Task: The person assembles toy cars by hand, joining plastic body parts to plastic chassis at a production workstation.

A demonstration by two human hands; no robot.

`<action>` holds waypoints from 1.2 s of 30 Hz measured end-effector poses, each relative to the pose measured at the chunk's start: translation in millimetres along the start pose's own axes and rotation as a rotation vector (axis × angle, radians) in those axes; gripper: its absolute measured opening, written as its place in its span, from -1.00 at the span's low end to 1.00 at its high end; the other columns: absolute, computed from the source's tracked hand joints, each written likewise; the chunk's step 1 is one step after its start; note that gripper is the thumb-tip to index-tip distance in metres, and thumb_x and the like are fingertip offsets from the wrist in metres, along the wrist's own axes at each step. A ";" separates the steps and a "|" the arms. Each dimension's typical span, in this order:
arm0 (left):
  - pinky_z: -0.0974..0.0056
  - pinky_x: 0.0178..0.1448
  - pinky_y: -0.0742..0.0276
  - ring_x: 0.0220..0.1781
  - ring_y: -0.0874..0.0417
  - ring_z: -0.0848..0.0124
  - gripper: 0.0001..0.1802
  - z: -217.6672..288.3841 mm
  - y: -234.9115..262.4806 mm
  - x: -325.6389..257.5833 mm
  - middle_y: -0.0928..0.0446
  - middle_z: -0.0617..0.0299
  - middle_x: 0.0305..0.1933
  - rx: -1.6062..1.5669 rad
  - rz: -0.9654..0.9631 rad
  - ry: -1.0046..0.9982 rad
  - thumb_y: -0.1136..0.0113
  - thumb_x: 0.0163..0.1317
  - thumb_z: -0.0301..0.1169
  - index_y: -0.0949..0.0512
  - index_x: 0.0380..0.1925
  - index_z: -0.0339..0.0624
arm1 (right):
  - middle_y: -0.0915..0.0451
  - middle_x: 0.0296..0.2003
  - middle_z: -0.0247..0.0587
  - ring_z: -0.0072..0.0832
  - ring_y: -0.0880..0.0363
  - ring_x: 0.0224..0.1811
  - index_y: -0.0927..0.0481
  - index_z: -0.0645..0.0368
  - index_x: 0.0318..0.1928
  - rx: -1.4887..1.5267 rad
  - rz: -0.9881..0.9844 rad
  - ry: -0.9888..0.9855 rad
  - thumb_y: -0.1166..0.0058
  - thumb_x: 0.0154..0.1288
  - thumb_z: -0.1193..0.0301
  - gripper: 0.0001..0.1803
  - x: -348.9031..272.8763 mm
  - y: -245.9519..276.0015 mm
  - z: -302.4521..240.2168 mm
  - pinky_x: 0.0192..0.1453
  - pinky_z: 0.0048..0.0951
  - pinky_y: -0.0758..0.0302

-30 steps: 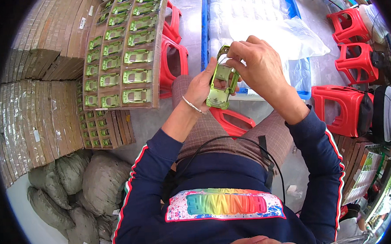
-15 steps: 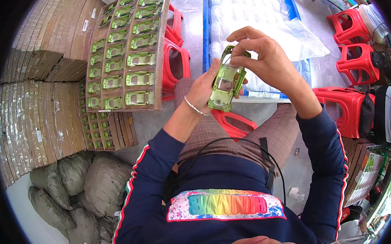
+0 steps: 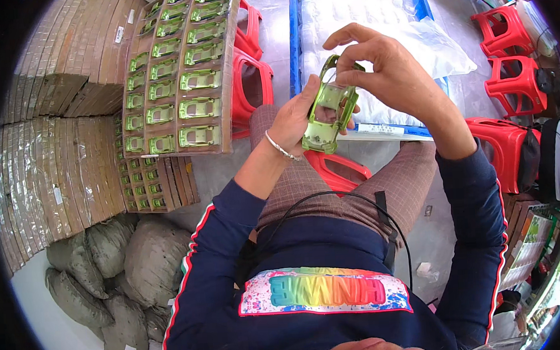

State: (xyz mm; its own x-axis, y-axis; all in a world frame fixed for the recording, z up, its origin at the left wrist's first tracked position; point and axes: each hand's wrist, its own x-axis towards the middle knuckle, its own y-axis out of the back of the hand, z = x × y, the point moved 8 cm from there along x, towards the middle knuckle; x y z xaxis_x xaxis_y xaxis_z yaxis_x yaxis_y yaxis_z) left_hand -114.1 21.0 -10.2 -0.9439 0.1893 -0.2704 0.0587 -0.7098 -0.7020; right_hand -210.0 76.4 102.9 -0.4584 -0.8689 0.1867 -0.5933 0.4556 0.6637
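A green toy car body shell (image 3: 323,132) with clear window openings is held above my lap, its lower end toward me. My left hand (image 3: 293,120) wraps around its left side, thumb along the edge and fingertips showing at the right side. At the shell's far end, the thumb and index finger of my right hand (image 3: 382,68) are pinched together. Whether something small sits between those fingers is hidden. To the left, a brown partitioned tray (image 3: 224,108) stands with rows of similar green car shells (image 3: 200,107).
A blue-rimmed crate (image 3: 295,47) with white plastic bags (image 3: 360,12) lies ahead. Red stools (image 3: 513,87) line the right; another red stool (image 3: 334,172) is between my knees. Stacked brown trays (image 3: 58,180) and full grey sacks (image 3: 155,264) fill the left. A black cable (image 3: 307,202) crosses my lap.
The car shell has tilted slightly in my left hand and shifted a little right. My right hand has risen slightly, still at the shell's far end.
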 end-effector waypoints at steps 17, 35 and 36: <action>0.20 -0.06 -0.60 -0.15 -0.64 0.23 -0.25 -4.1 -1.2 0.7 -0.53 -0.06 -0.06 -0.033 -0.020 0.012 0.39 0.39 0.21 -0.40 0.11 -0.27 | -0.57 -0.04 -0.27 -0.43 -0.62 -0.26 -0.62 0.28 -0.49 -0.069 0.047 0.095 -0.20 0.09 0.53 -0.92 -3.3 -0.6 -8.2 -0.12 -0.40 -0.54; 0.27 -0.14 -0.64 -0.22 -0.67 0.29 -0.26 -4.7 -5.2 10.6 -0.56 -0.04 -0.12 -0.092 0.006 -0.032 0.28 0.37 0.19 -0.40 0.08 -0.33 | -0.59 -0.11 -0.24 -0.41 -0.58 -0.16 -0.60 0.30 -0.46 -0.005 0.045 -0.022 -0.19 0.09 0.51 -0.91 -8.0 5.4 10.3 -0.04 -0.41 -0.49; 0.27 -0.14 -0.64 -0.22 -0.67 0.29 -0.26 -4.1 -6.0 10.7 -0.56 -0.04 -0.12 -0.093 0.007 -0.032 0.28 0.37 0.19 -0.40 0.08 -0.33 | -0.59 -0.11 -0.25 -0.41 -0.58 -0.15 -0.60 0.29 -0.47 0.014 0.061 -0.032 -0.19 0.10 0.51 -0.91 -8.4 5.7 11.6 -0.04 -0.41 -0.49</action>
State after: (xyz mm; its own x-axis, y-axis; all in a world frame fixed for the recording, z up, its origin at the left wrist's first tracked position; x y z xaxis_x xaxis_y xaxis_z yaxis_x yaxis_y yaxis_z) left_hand -123.3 30.0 -11.6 -0.9530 0.1618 -0.2560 0.0942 -0.6450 -0.7584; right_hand -217.2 88.6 96.8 -0.5150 -0.8327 0.2034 -0.5725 0.5107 0.6414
